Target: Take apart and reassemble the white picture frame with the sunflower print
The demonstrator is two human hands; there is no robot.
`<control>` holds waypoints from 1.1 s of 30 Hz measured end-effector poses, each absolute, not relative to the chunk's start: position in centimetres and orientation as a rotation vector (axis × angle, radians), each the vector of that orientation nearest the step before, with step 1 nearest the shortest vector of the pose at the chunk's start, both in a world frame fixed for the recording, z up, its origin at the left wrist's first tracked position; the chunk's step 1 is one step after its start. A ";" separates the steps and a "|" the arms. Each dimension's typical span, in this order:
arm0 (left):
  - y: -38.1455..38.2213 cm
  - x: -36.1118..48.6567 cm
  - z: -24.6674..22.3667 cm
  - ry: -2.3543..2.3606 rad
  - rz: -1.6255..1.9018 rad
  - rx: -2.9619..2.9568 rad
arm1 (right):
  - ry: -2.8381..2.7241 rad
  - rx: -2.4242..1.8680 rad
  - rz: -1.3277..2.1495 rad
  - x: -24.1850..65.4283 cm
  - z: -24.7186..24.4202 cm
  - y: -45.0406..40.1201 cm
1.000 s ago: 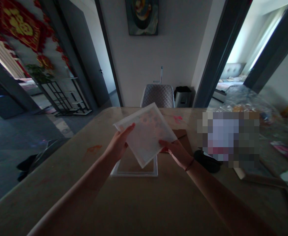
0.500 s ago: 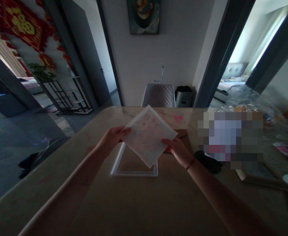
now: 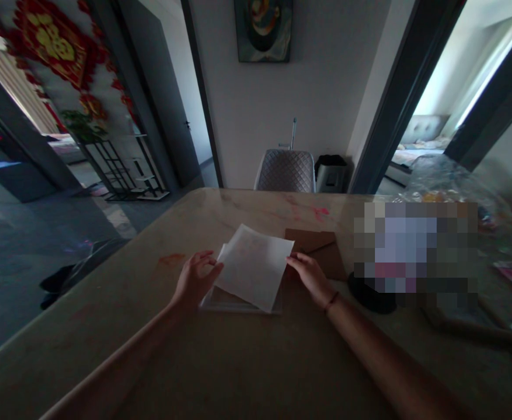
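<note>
**Left hand [image 3: 195,280] and right hand [image 3: 311,277] at the edges of a translucent white sheet [image 3: 253,268] lying over a white frame [image 3: 234,306]**

Left of the grip, a dried red stain [image 3: 171,259] marks the pale marble-look tabletop [image 3: 247,361], and a red-and-gold paper wall hanging [image 3: 52,44] shows well beyond it through a doorway.

The left hand sits at the sheet's near-left edge, its fingers loosely curled and slightly spread, their tips at the paper. The right hand lies at the opposite edge, fingers close together and extended, with a thin dark band [image 3: 332,301] on the wrist. Neither hand clearly pinches; whether either has hold of the paper, I cannot tell.

The sheet sits between the hands, flat or nearly so, and covers most of the frame, with only the frame's near-left edges showing. It is almost square and turned askew to the frame. Its slightly longer axis runs away from the person, leaning right at the far end.

Just right of the grip, a kraft paper envelope [image 3: 321,251] lies on the tabletop, partly under the sheet's right corner or just beside it; I cannot tell which. Further right sits a black pouch [image 3: 370,294], beside a pixelated patch [image 3: 413,251] that hides whatever lies there.
</note>
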State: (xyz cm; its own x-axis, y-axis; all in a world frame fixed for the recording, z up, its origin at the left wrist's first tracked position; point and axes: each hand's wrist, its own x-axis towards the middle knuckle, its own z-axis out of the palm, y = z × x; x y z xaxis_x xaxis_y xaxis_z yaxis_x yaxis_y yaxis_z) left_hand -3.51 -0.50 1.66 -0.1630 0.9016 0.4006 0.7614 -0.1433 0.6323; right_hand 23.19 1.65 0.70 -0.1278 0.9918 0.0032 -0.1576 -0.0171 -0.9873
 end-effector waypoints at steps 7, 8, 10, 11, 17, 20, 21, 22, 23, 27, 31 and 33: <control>-1.9 -3.0 0.6 1.909 1.123 1.838 | -1.198 -1.070 1.241 22.7 -0.3 0.9; -2.1 -3.1 0.7 1.902 1.119 1.841 | -1.202 -1.077 1.218 22.6 -0.3 0.8; -2.4 -3.2 0.8 1.871 1.116 1.854 | -1.214 -1.096 1.168 22.6 -0.5 0.7; -2.6 -3.2 0.9 1.851 1.111 1.864 | -1.219 -1.106 1.147 22.5 -0.6 0.8; -3.2 -3.4 0.8 1.825 1.115 1.889 | -1.234 -1.122 1.159 22.5 -1.1 1.1; -3.2 -3.6 0.5 1.813 1.128 1.842 | -1.215 -1.139 1.181 22.4 -1.1 1.3; -3.3 -3.7 0.5 1.810 1.120 1.842 | -1.200 -1.150 1.185 22.4 -1.1 1.4; -3.3 -3.7 0.5 1.810 1.100 1.854 | -1.185 -1.162 1.189 22.3 -1.0 1.4; -3.4 -3.7 0.5 1.815 1.078 1.876 | -1.170 -1.173 1.191 22.3 -0.9 1.4; -3.7 -3.8 0.9 1.886 0.988 2.015 | -1.174 -1.205 1.170 22.0 -0.7 1.4; -3.9 -4.0 1.3 1.982 0.873 2.163 | -1.237 -1.234 1.116 21.9 -0.6 1.1; -4.1 -4.0 1.5 1.986 0.820 2.210 | -1.270 -1.238 1.091 21.8 -0.6 1.0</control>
State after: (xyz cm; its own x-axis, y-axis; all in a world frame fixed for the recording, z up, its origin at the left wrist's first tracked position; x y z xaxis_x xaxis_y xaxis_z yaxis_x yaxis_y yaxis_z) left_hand -3.98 -4.11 1.48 0.0291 0.9388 0.3431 0.9075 -0.1687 0.3847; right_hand 21.80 0.99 -0.61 0.0373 0.9970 0.0676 0.0831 0.0643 -0.9945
